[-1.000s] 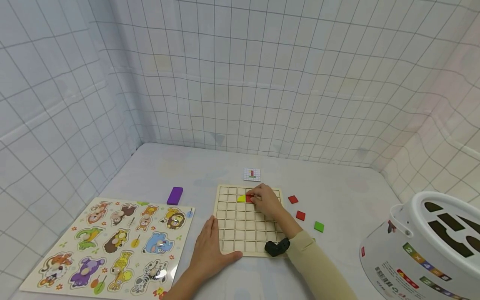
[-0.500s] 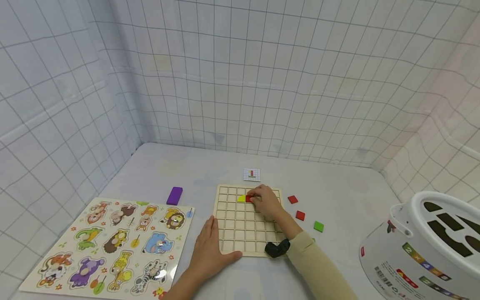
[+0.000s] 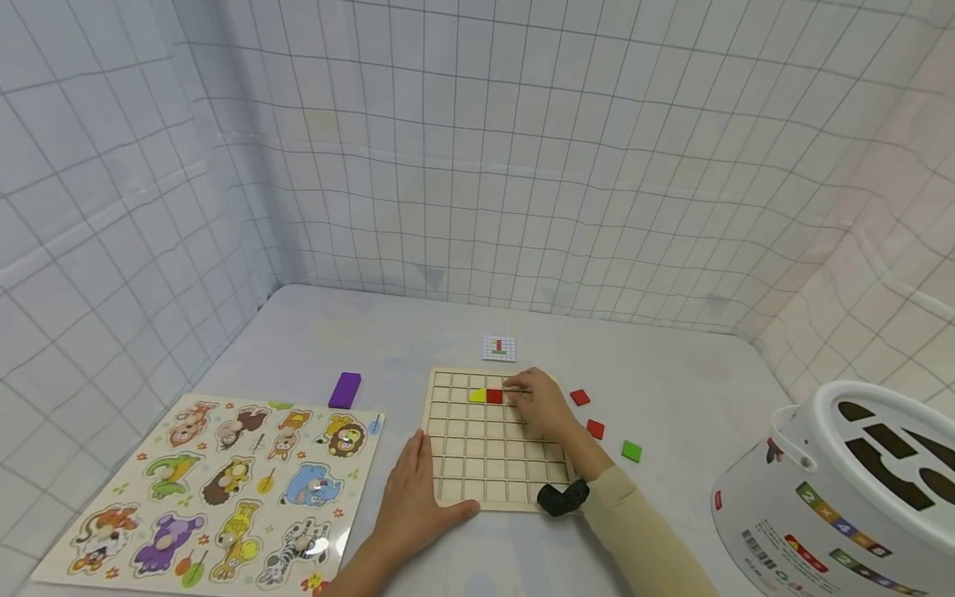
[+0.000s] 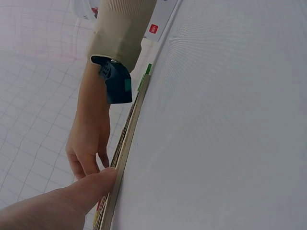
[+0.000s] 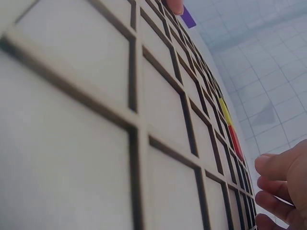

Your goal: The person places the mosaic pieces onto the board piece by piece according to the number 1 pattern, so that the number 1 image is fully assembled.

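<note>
I'm in a small booth-like space — wrinkled, grid-lined cloth (image 3: 522, 191) rises on three sides of my pale tabletop (image 3: 671, 373) — though whether home, lab or office I can't tell.

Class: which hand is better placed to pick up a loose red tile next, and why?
Probably the right hand: it appears empty, and both loose red tiles lie on its side. The left hand rests against the left side of the wooden grid board, farther away.
</note>
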{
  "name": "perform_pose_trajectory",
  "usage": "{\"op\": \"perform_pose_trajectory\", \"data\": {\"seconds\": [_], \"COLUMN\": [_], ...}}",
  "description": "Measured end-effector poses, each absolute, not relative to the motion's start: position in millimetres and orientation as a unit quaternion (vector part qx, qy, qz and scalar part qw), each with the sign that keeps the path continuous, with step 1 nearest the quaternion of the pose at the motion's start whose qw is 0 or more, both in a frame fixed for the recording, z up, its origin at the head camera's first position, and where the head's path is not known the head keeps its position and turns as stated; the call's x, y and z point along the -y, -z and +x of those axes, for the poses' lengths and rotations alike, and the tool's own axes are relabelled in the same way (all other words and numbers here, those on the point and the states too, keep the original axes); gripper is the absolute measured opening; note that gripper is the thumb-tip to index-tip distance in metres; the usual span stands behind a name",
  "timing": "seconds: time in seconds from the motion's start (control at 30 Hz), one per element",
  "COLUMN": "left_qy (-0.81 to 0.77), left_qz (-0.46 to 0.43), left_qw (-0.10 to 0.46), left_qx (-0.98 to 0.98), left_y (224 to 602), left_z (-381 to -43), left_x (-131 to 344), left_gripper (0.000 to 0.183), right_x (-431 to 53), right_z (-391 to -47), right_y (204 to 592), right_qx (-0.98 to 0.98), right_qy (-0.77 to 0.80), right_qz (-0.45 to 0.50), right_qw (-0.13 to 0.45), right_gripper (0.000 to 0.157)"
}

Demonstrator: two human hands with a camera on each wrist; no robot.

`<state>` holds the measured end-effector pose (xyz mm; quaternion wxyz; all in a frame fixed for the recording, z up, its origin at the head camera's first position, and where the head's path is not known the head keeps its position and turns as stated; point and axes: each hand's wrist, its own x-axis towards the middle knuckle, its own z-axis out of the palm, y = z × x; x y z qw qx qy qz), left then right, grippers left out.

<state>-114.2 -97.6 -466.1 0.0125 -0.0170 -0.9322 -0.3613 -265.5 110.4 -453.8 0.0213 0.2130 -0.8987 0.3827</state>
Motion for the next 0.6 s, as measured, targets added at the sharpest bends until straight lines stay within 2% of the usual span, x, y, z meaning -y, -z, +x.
{"op": "perform_pose_trajectory", "data": {"seconds": [0.37,0.6], "left_qy": [0.360,0.358], "left_qz": [-0.021,-0.019], "left_qw": [0.016,0.013], "left_qx": [0.933,0.933], "left_y": [466,466], "left_z": [-114,-114], "left_x": [98,98], "left_gripper": [0.123,0.123], "right_x": [-131,-146], "right_z": [-262,-262], "right_y": [449,443], "right_qx": [0.904,0.905], "right_qy": [-0.393,-0.395], "right_qz": [0.171,0.157], "right_qw": [0.015,0.031], "right_gripper": [0.019,0.019]}}
